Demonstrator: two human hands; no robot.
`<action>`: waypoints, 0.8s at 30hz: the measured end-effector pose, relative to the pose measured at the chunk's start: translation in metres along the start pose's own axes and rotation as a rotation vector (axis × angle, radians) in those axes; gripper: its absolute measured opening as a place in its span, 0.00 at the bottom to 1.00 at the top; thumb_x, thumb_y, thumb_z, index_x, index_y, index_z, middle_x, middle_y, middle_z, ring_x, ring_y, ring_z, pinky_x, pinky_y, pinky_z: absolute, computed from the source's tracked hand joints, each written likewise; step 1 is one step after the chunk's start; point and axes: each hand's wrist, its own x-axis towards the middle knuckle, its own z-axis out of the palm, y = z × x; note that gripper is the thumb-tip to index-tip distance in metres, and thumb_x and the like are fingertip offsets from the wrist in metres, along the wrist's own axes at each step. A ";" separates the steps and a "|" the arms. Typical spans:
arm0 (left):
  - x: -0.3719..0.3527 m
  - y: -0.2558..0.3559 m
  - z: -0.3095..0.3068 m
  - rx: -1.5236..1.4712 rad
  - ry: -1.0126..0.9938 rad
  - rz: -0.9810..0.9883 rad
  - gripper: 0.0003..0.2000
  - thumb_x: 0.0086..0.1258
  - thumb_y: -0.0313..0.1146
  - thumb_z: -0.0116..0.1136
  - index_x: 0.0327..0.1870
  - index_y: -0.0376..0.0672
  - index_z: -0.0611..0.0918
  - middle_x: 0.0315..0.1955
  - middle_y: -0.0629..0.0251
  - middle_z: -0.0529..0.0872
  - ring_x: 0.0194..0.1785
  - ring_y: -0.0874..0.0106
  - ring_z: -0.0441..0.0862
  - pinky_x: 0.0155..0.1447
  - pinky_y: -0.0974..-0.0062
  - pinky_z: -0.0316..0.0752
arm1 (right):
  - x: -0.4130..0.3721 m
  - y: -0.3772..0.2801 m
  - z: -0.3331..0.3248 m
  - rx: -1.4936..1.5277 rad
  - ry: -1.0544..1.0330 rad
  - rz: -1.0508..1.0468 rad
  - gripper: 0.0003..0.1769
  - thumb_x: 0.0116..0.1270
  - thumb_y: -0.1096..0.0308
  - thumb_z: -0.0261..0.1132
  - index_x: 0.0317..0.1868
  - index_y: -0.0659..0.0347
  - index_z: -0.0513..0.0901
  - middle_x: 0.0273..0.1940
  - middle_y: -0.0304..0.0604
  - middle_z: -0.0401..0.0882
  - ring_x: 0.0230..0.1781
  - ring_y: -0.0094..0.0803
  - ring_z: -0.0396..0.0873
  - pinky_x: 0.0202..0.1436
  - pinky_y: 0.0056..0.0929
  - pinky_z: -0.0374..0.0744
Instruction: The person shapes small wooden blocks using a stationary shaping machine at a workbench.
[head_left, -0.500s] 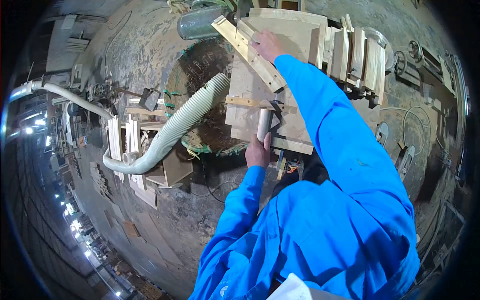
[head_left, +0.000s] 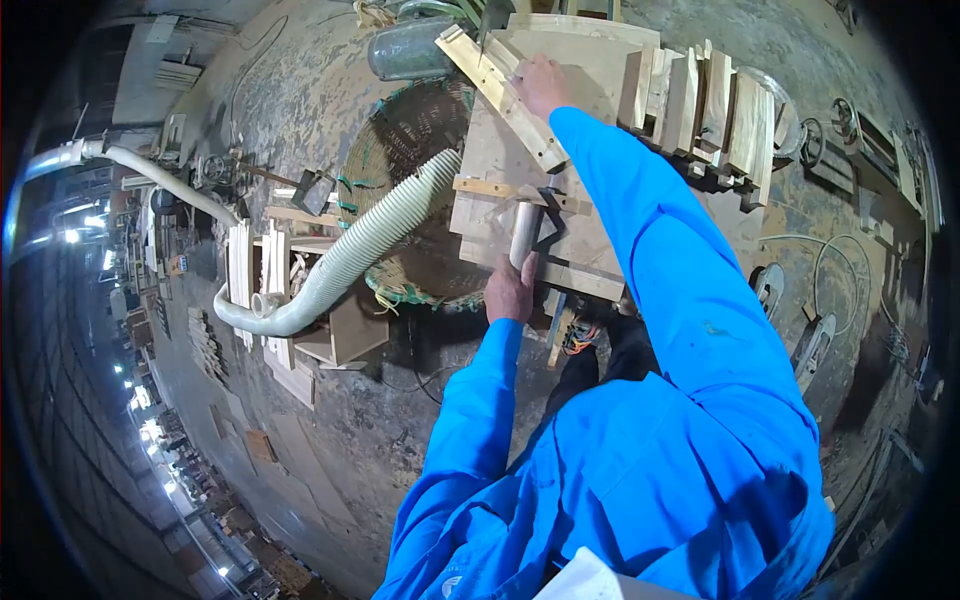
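My left hand [head_left: 510, 290] is closed around the lower end of a smooth metal cylinder [head_left: 524, 235] at the near side of a wooden work table [head_left: 590, 235]. Farther up, my right hand [head_left: 543, 86] grips the right edge of a pale wooden bar with holes [head_left: 505, 98], which lies slantwise across the table. Its fingertips are partly hidden against the wood. A narrow wooden strip [head_left: 485, 187] runs crosswise between the two hands, with a dark metal piece [head_left: 550, 200] by the cylinder's top.
Several cut wood blocks [head_left: 715, 100] stand in a row at the table's right. To the left are a woven basket [head_left: 400, 120] and a thick ribbed hose [head_left: 390, 220] whose end reaches over it. A grey motor-like cylinder [head_left: 410, 50] sits behind. Wood strips [head_left: 240, 280] are stacked farther left.
The whole view has shifted slightly. Both hands keep their holds, and the wooden bar stays slanted at nearly the same place on the table.
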 end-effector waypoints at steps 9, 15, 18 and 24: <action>-0.005 0.005 -0.005 0.003 0.032 0.001 0.31 0.80 0.63 0.53 0.53 0.36 0.80 0.41 0.34 0.88 0.48 0.35 0.86 0.51 0.40 0.78 | -0.026 0.002 -0.039 0.226 -0.016 0.134 0.20 0.71 0.54 0.71 0.56 0.58 0.88 0.56 0.56 0.82 0.58 0.57 0.81 0.61 0.53 0.81; -0.005 0.009 -0.010 -0.002 -0.019 -0.018 0.30 0.79 0.61 0.56 0.54 0.36 0.78 0.42 0.33 0.88 0.48 0.35 0.86 0.52 0.39 0.79 | -0.031 0.000 -0.064 -0.032 -0.057 -0.043 0.20 0.72 0.55 0.70 0.56 0.59 0.87 0.56 0.55 0.80 0.56 0.59 0.81 0.61 0.53 0.81; -0.010 0.008 -0.008 0.003 -0.007 -0.010 0.29 0.78 0.61 0.56 0.51 0.36 0.79 0.40 0.35 0.88 0.47 0.35 0.86 0.51 0.40 0.79 | -0.047 0.008 -0.046 0.059 0.072 0.009 0.18 0.73 0.56 0.69 0.53 0.60 0.88 0.54 0.57 0.83 0.56 0.59 0.81 0.61 0.53 0.81; -0.020 0.004 -0.018 0.022 -0.033 -0.023 0.28 0.79 0.60 0.58 0.48 0.37 0.78 0.37 0.37 0.89 0.44 0.36 0.86 0.48 0.40 0.79 | -0.051 0.003 -0.017 0.172 -0.004 0.172 0.16 0.72 0.58 0.68 0.51 0.58 0.91 0.51 0.61 0.86 0.56 0.58 0.83 0.61 0.53 0.81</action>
